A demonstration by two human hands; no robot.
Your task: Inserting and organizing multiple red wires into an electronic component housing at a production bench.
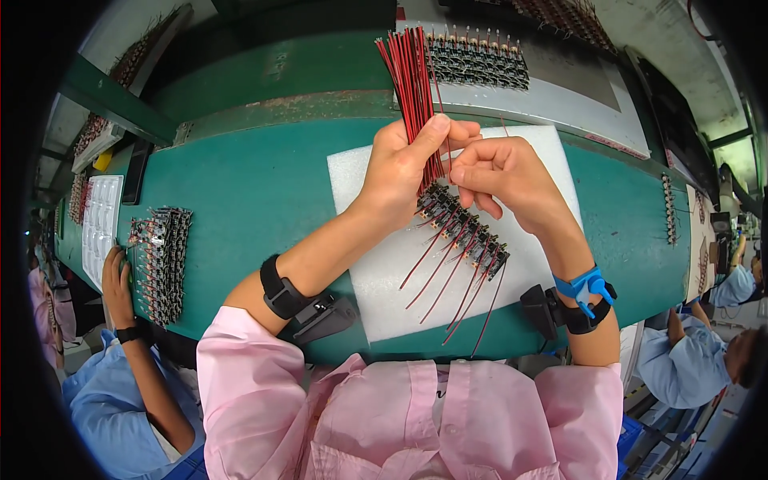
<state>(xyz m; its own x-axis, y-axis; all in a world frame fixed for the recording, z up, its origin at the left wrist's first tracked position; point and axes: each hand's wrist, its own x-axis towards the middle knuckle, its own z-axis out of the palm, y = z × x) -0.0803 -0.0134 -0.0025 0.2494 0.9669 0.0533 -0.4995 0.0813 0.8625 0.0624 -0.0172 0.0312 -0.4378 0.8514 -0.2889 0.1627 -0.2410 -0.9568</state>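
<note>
My left hand [404,164] is closed around a thick bundle of red and black wires [410,84], which fans out above it. Close beside it, my right hand [500,172] pinches a single red wire [446,144] between thumb and forefinger, next to the bundle. Just below both hands, a strip of small black circuit boards [464,226] lies slanted on a white foam sheet [384,300]. Several red and black wires [436,292] trail from the boards toward me. The bundle's lower ends are partly hidden by my left hand.
Rows of similar boards [480,64] sit on a grey ledge behind the green table [256,200]. At left are a stack of boards [166,268], a white tray [102,224] and a co-worker's hand [118,288]. Another strip [669,210] lies far right.
</note>
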